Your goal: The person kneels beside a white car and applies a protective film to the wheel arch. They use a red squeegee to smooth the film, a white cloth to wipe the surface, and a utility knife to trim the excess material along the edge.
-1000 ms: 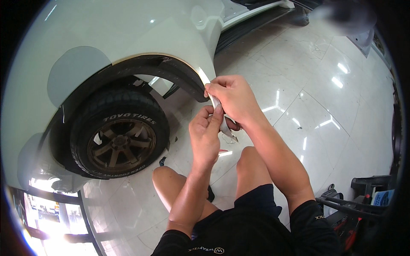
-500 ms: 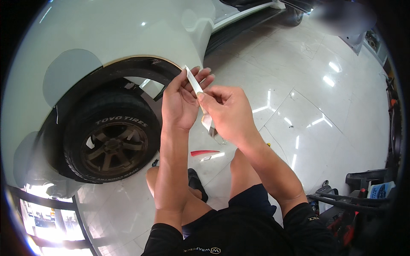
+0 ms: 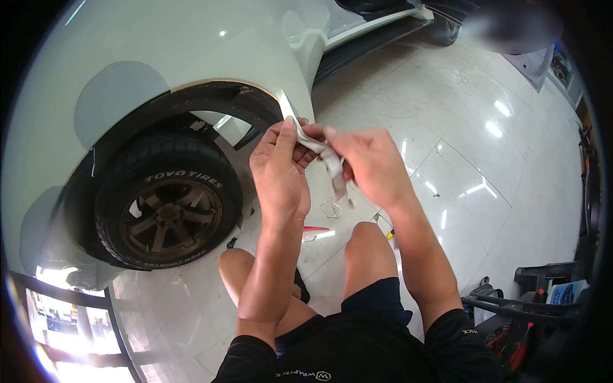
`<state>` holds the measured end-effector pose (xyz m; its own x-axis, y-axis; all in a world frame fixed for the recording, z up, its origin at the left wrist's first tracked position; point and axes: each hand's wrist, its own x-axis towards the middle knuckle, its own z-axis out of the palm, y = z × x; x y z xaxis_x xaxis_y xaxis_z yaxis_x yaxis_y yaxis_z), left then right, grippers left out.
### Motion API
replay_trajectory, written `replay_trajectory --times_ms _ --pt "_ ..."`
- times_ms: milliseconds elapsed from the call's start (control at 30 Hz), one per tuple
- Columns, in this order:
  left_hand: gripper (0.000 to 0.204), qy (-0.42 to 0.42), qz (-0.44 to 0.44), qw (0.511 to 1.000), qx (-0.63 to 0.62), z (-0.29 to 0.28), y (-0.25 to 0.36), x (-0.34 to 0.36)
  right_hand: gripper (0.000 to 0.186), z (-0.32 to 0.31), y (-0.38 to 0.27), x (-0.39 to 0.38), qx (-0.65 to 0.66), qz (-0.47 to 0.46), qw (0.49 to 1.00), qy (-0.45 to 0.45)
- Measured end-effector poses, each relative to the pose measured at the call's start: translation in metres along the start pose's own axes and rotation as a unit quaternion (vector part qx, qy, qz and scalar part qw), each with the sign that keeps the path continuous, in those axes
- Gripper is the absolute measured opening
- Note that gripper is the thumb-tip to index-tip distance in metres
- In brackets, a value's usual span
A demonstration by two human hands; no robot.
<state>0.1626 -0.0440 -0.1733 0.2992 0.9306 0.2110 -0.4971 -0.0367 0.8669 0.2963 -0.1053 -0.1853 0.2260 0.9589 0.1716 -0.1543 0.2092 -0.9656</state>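
Note:
A narrow white strip [image 3: 332, 163], thin and bent, is stretched between my hands in front of the wheel arch. My left hand [image 3: 280, 166] is closed on it, thumb pressing it against the fingers, with a pointed end sticking up above. At the strip's lower part my right hand [image 3: 377, 163] is curled closed, slightly smeared by motion, and appears to grip it. The strip's loose tail hangs below, blurred. Behind my left hand is the pale car body [image 3: 211, 45], with a black tyre [image 3: 115, 191] on a bronze wheel [image 3: 167, 219].
Grey round-edged patches [image 3: 118, 102] mark the car body. On the glossy tiled floor [image 3: 485, 153] lie a red sliver [image 3: 316, 228], a thin pale scrap [image 3: 332, 209] and a yellow-ended item [image 3: 391, 235]. Dark equipment [image 3: 543, 300] stands at the lower right.
My left hand has turned from an open palm to a pinch on the strip. My right hand has shifted right and slightly up, and the strip now bends more.

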Motion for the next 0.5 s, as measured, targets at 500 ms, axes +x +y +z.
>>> replay_trajectory --times_ms 500 --pt "0.03 0.034 0.043 0.98 0.191 0.002 0.011 -0.04 0.037 0.034 -0.043 0.051 -0.144 -0.023 0.988 -0.052"
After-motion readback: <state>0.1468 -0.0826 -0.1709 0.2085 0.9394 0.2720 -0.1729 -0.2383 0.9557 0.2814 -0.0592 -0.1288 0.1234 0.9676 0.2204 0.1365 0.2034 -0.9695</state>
